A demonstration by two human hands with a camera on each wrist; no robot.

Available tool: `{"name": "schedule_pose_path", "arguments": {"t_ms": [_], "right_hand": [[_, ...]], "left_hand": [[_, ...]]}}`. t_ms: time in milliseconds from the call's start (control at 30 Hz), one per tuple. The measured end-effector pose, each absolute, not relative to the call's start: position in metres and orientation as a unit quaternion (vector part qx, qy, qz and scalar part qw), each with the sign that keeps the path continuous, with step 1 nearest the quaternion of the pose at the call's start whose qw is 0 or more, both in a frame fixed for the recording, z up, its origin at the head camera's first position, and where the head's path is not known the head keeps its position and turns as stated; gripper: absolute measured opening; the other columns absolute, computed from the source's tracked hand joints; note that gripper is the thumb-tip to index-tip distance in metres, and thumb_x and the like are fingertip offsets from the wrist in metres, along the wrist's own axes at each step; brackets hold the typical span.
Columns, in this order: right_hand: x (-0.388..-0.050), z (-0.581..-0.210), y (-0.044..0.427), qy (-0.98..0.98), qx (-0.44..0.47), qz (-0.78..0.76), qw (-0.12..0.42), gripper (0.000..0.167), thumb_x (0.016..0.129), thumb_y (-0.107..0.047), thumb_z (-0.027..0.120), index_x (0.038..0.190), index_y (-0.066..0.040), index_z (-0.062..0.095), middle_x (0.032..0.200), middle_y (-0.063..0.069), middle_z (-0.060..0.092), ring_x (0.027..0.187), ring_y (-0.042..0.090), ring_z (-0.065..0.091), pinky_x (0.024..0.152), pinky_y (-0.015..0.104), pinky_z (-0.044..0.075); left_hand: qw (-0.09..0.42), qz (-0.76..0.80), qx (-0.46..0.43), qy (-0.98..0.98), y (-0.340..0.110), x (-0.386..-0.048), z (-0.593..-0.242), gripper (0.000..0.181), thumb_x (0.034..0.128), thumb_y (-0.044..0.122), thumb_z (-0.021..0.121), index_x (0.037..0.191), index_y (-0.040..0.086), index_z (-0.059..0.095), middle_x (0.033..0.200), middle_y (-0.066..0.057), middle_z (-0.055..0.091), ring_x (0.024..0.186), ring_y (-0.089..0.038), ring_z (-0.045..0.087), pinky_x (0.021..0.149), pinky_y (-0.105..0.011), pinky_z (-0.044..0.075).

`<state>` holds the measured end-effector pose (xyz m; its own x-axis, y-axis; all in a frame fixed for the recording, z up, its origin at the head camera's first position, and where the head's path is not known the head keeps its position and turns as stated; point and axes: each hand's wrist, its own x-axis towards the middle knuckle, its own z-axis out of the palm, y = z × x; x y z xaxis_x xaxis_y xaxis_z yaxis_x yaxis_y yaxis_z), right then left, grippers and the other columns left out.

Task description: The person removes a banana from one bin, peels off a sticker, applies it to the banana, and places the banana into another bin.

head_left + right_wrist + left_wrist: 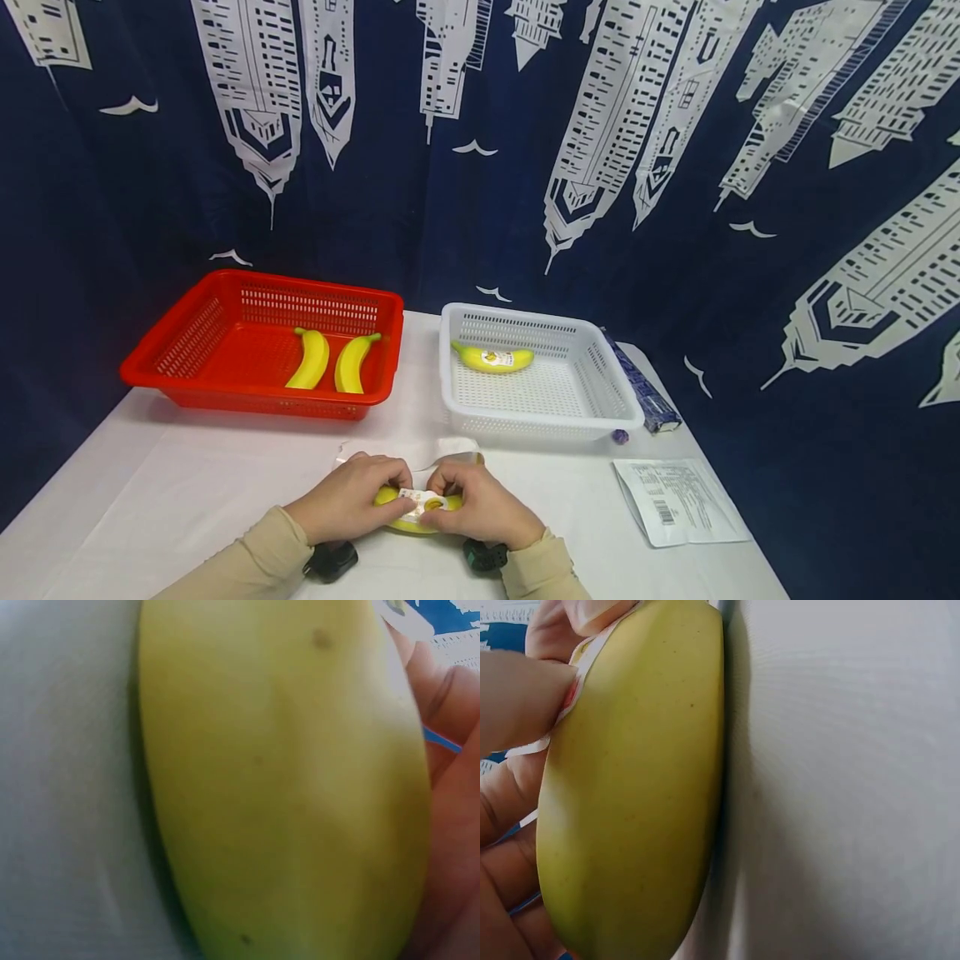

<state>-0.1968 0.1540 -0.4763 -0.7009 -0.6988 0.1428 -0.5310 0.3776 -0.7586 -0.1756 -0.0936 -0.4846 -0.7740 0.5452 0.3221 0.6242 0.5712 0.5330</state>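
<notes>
A yellow banana (408, 527) lies on the white table in front of me, with a white printed sticker (414, 500) along its upper side. My left hand (358, 498) pinches the left end of this sticker, its thumb over it and the other fingers curled behind the banana. At the right end, my right hand (483, 504) holds the sticker between thumb and forefinger. In the left wrist view, the sticker's edge (529, 748) stands out from the peel beside the thumb. The banana fills much of the right wrist view, where the right fingertips are mostly hidden.
A red basket (262, 402) with two bananas stands at the back left. The white basket (525, 423) at the back right holds one banana bearing a sticker. White sheet material (420, 452) lies behind the hands. To the right are a white packet (678, 504) and a dark long box (645, 392).
</notes>
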Motion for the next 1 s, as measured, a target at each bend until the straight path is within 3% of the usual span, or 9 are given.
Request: {"name": "schedule_pose_path", "arguments": {"t_ms": [133,333,533,800,1000], "right_hand": [[-0.1968,-0.4755,0.1538,0.822,-0.373,-0.419,0.097,0.021,0.087,-0.017,0.082,0.086,-0.017,0.061,0.089,0.001,0.063,0.078,0.0,0.054,0.069,0.017,0.048],[-0.196,-0.475,0.1536,0.818,-0.363,-0.433,0.105,0.023,0.092,-0.019,0.076,0.08,-0.017,0.057,0.097,-0.006,0.071,0.08,-0.001,0.061,0.07,0.018,0.053],[-0.1962,-0.4741,0.1554,0.822,-0.359,-0.429,0.109,0.021,0.093,-0.023,0.076,0.082,-0.016,0.059,0.08,-0.013,0.06,0.06,-0.004,0.046,0.053,0.014,0.038],[-0.1963,-0.4736,0.1556,0.819,-0.355,-0.436,0.115,0.023,0.095,-0.028,0.075,0.085,-0.017,0.057,0.082,-0.011,0.057,0.065,-0.003,0.048,0.058,0.015,0.04],[-0.1949,-0.4748,0.1533,0.803,-0.357,-0.464,0.114,0.025,0.095,-0.025,0.076,0.085,-0.013,0.055,0.088,-0.007,0.06,0.075,-0.001,0.055,0.068,0.017,0.048]], "left_hand": [[0.075,-0.319,-0.332,-0.885,-0.0927,-0.1766,-0.4852,0.018,0.0931,0.04,0.075,0.089,0.036,0.057,0.08,0.028,0.055,0.08,0.003,0.052,0.084,-0.035,0.042],[0.136,-0.309,-0.335,-0.88,-0.0897,-0.1758,-0.487,0.024,0.0889,0.031,0.079,0.088,0.036,0.056,0.081,0.029,0.051,0.083,0.004,0.051,0.087,-0.034,0.043],[0.159,-0.312,-0.345,-0.871,-0.0888,-0.1741,-0.485,0.026,0.0858,0.029,0.081,0.088,0.035,0.056,0.083,0.029,0.052,0.085,0.006,0.052,0.091,-0.036,0.042],[0.19,-0.309,-0.35,-0.864,-0.0889,-0.173,-0.4834,0.026,0.0847,0.027,0.081,0.089,0.033,0.056,0.084,0.027,0.054,0.085,0.005,0.053,0.091,-0.035,0.04],[0.22,-0.312,-0.344,-0.858,-0.0877,-0.1733,-0.4833,0.026,0.0839,0.022,0.08,0.088,0.031,0.056,0.083,0.026,0.055,0.084,0.004,0.054,0.091,-0.034,0.04]]}}
